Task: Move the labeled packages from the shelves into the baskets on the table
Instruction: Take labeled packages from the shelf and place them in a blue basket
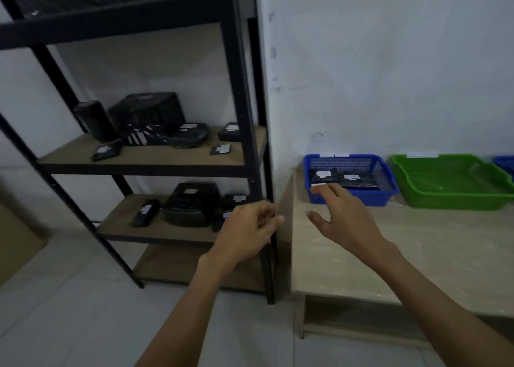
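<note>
In the head view, labeled packages (189, 136) are seen on the middle and lower boards of the shelves (155, 159). More are lodged in the blue basket (375, 199) at the table's (417, 255) back-left corner, with a green basket (450, 201) just beside it. The left hand (244, 230) is loosely curled and empty — the right hand (343, 219) is spread, released, at the blue basket's front rim.

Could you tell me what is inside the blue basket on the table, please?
Inside the blue basket lie black labeled packages; the right hand hides part of its front.
</note>
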The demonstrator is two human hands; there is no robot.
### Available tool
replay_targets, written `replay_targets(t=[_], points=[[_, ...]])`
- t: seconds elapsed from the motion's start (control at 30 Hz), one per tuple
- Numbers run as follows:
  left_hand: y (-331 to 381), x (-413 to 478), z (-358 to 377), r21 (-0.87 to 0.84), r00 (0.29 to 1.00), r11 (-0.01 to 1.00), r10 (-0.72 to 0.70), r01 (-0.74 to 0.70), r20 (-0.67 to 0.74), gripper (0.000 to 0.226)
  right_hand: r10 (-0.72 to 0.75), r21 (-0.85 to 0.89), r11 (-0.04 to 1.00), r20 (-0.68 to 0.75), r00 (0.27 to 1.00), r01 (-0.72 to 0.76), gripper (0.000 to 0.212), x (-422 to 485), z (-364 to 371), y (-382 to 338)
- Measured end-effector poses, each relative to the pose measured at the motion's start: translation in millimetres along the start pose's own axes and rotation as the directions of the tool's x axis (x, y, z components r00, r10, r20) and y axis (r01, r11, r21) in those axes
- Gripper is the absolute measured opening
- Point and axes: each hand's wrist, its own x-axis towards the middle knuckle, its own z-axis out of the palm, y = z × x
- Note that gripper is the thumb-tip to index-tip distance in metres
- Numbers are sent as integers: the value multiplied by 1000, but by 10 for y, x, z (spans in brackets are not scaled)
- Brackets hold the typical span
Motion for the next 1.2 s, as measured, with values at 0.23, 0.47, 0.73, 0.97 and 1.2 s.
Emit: replay_targets(t=[0.23,0.47,0.73,0.97,1.2], points=[[-316,-421,-836,71,994,996,60,-53,-92,25,-73,7,997,2,997,73,50,32,-46,-1070],[-695,-244,-1544,128,978,991,59,-34,-201,31,-159,25,987,-14,987,159,51,621,-26,-1526],[-1075,226,-2148,160,955,986,5,45,-298,35,-252,48,966,-67,965,255,49,1493,192,-1860],[-1526,687,-2435,153,962,987,-9,53,-274,37,-282,28,958,-90,955,285,49,2147,384,-2137],[-1698,1441,-3064,208,944,970,180,-124,-278,31,-282,-61,959,-242,928,275,51,2990,206,-2518]])
